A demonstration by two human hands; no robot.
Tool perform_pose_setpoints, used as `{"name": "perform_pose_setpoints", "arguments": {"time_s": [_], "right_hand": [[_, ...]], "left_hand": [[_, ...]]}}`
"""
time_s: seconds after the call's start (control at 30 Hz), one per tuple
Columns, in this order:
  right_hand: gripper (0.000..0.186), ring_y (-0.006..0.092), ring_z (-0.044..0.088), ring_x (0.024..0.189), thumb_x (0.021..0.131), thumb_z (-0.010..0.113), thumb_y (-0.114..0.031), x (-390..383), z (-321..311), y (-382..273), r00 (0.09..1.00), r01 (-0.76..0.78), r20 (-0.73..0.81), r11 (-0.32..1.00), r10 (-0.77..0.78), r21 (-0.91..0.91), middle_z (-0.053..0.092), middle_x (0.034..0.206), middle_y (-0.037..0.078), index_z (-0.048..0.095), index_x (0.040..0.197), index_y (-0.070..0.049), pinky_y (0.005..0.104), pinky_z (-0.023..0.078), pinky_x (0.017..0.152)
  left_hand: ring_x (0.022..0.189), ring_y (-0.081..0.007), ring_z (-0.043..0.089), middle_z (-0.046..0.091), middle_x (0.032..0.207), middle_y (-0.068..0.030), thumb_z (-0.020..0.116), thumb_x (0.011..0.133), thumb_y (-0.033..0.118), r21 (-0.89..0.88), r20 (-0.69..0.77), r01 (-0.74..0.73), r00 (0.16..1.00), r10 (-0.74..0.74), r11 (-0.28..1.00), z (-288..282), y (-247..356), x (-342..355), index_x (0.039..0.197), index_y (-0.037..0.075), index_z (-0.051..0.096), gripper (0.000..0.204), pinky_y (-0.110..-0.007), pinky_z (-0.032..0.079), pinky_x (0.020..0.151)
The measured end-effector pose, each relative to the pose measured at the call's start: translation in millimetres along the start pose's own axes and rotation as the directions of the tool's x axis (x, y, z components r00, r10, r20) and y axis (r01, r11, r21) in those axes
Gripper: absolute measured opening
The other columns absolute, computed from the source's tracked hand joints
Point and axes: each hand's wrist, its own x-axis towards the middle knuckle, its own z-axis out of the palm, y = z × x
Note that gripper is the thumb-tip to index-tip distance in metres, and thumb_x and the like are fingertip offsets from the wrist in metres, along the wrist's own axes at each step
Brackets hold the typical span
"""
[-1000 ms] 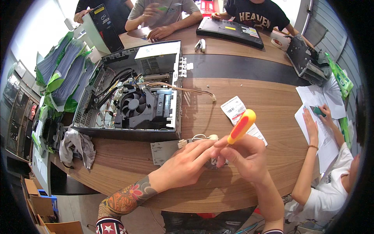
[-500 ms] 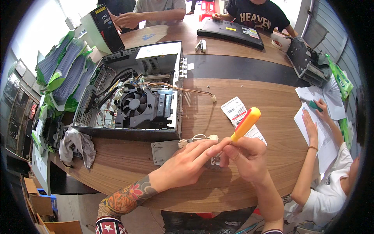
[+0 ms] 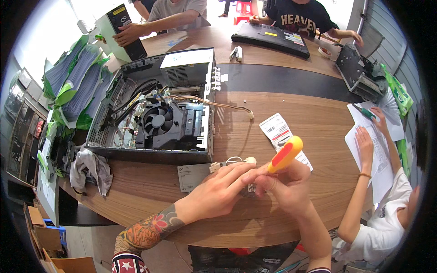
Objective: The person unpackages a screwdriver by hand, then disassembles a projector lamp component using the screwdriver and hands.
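Note:
My left hand (image 3: 223, 191) lies over a grey metal part (image 3: 189, 177) with white connectors (image 3: 215, 166), its fingers together on the part. My right hand (image 3: 287, 186) grips a screwdriver (image 3: 284, 154) with a yellow and red handle, held upright and tilted beside my left fingertips; its tip is hidden by the fingers. Just beyond them sits an opened black computer case (image 3: 150, 104) with fan (image 3: 158, 120), cables and a loose wire plug (image 3: 251, 114). A white printed card (image 3: 275, 131) lies right of it.
Co-workers' hands hold a tower (image 3: 123, 41) at back left, rest by an upturned black laptop (image 3: 268, 41), and work over papers (image 3: 380, 173) at right. Files (image 3: 75, 82) and a grey cloth (image 3: 91, 170) line the left. A stapler (image 3: 236, 53) and a metal assembly (image 3: 357, 73) stand farther back.
My screwdriver rose slightly, then dropped and tilted further right; my left hand stays put. A co-worker's hand has taken hold of the tower. Another co-worker's hand with a green tool moved up the papers.

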Motion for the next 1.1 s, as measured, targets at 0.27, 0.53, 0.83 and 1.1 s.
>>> {"name": "perform_pose_setpoints", "arguments": {"time_s": [0.27,0.53,0.83,1.1], "right_hand": [[0.011,0.0122,0.066,0.072,0.098,0.063,0.000,3.4,-2.8,-8.6,0.994,-0.065,0.084,0.996,0.071,-0.064,0.074,0.102,0.011,0.064,0.107,0.006,0.0257,0.055,0.064],[0.024,0.0152,0.069,0.076,0.095,0.067,0.001,1.2,-2.7,4.3,0.999,-0.028,0.044,0.992,0.023,0.127,0.072,0.097,0.017,0.054,0.115,0.003,0.0260,0.056,0.065],[0.008,0.0142,0.067,0.073,0.096,0.065,0.002,3.6,-3.8,-3.8,1.000,0.017,0.022,0.999,-0.018,0.040,0.074,0.101,0.016,0.065,0.103,0.006,0.0267,0.055,0.063],[0.013,0.0143,0.067,0.068,0.098,0.059,0.004,3.7,-0.3,-2.0,0.994,-0.071,0.066,0.985,0.082,-0.158,0.072,0.091,0.013,0.067,0.107,0.007,0.0258,0.054,0.061]], "left_hand": [[0.128,-0.0365,0.053,0.052,0.141,-0.0200,0.061,0.073,-0.009,0.012,-0.009,0.009,1.000,-0.009,1.000,0.1,1.0,0.1,0.143,-0.002,0.046,0.071,-0.044,0.047,0.104],[0.129,-0.0368,0.053,0.052,0.140,-0.0189,0.065,0.072,-0.008,-0.068,-0.007,0.044,0.999,-0.045,0.997,3.1,-3.0,-1.1,0.135,-0.002,0.051,0.065,-0.044,0.049,0.103],[0.134,-0.0421,0.047,0.046,0.145,-0.0212,0.067,0.074,-0.005,-0.143,0.007,0.016,1.000,-0.015,0.990,-1.4,-4.9,-1.2,0.133,0.000,0.052,0.061,-0.049,0.045,0.107],[0.138,-0.0427,0.043,0.041,0.155,-0.0201,0.069,0.077,0.009,-0.173,0.007,-0.044,0.999,0.046,0.984,-10.7,0.7,-4.5,0.134,-0.003,0.051,0.061,-0.051,0.040,0.112]]}}
